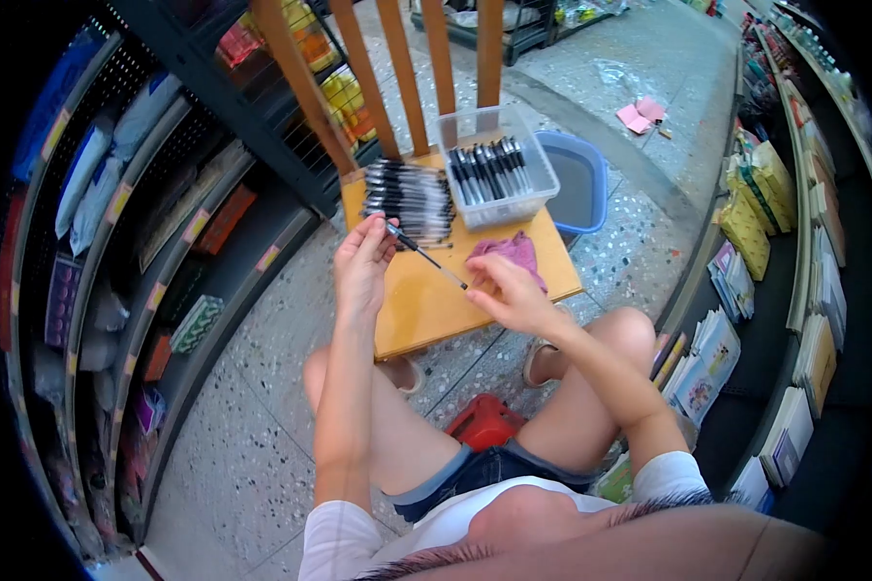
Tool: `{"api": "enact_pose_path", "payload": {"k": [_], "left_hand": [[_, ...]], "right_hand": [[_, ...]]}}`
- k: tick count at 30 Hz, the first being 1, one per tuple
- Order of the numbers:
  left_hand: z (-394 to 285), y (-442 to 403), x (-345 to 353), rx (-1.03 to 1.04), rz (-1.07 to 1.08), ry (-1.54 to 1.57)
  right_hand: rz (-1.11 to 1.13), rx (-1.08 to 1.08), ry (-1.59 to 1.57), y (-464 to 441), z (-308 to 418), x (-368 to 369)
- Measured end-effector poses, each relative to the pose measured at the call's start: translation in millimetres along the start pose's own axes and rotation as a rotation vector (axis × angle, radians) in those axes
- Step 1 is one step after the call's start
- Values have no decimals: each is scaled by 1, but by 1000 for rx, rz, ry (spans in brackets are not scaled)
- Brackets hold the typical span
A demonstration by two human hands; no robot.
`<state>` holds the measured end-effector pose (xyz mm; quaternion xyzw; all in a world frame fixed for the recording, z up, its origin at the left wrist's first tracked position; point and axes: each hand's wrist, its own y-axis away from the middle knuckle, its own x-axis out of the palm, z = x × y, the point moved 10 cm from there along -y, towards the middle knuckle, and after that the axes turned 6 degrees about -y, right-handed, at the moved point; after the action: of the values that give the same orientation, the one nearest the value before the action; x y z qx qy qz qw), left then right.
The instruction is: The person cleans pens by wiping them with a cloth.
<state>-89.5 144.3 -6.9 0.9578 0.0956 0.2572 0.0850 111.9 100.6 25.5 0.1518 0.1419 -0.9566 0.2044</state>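
My left hand is closed, pinching a pen between thumb and fingertips above the yellow wooden chair seat. The pen has a dark grip section, and a thin rod like a refill slants from it down to the right. At the rod's far end is my right hand, thumb and forefinger apart; whether the thumb touches the tip is unclear. Beyond my left hand, a row of black and clear pens lies on the seat. More pens fill a clear plastic box. A purple cloth lies beside my right hand.
The chair seat stands before my knees, its slatted back on the far side. A blue basin sits on the floor behind the box. Stocked shelves curve along both sides. Pink paper lies on the floor; something red is between my legs.
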Motion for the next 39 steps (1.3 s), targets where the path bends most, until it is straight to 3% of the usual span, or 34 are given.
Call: {"api": "enact_pose_path", "payload": {"k": [1, 4, 11, 17, 20, 30, 39], "left_hand": [[1, -1, 3, -15, -4, -9], [0, -9, 15, -33, 0, -20], [-22, -49, 84, -40, 156, -124], [-10, -109, 153, -103, 228, -319], [5, -137, 172, -136, 250, -391], [79, -202, 184, -220, 269, -642], [92, -206, 200, -65, 245, -972]], "right_hand": [[40, 125, -156, 1, -12, 6], [-34, 48, -201, -3, -4, -4], [-275, 134, -376, -16, -6, -57], [-529, -72, 255, -25, 16, -118], [-653, -51, 425, -28, 16, -135], [-609, 58, 563, -42, -7, -139], [-546, 43, 475, -37, -17, -138]]}}
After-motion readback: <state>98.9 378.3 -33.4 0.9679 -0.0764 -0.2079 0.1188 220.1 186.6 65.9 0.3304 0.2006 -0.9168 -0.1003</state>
